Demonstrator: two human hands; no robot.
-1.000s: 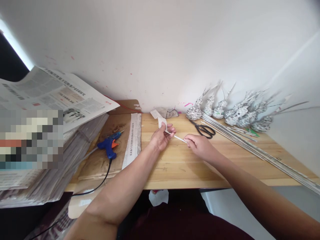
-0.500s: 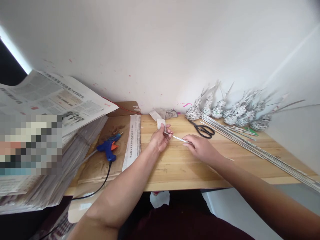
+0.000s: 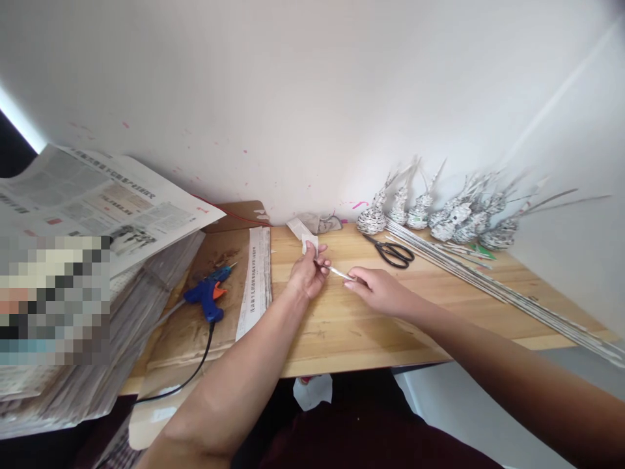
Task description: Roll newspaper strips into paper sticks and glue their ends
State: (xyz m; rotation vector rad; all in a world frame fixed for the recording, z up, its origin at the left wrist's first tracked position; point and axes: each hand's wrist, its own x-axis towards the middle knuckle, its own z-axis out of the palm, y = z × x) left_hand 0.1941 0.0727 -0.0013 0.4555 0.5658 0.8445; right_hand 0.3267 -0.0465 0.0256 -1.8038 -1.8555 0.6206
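Observation:
Between my hands runs a thin rolled newspaper tube (image 3: 338,272), slanting above the wooden table. My left hand (image 3: 308,270) is closed on its far end, where a loose flap of paper strip (image 3: 309,243) still stands out flat past the thumb. My right hand (image 3: 371,288) pinches the near end of the tube between thumb and fingers. Beyond the hands, a crumpled grey cloth (image 3: 328,223) lies against the wall. Black-handled scissors (image 3: 394,253) rest on the table to the right of my hands.
At left, a blue glue gun (image 3: 208,296) lies on stained cardboard beside a stack of newspaper strips (image 3: 254,277). A tall newspaper pile (image 3: 146,299) fills the far left. Woven paper gourd shapes (image 3: 371,220) line the wall at right, near long paper tubes (image 3: 488,286).
My right hand has come closer to my left, and less of the tube shows between them. The whole view has shifted slightly.

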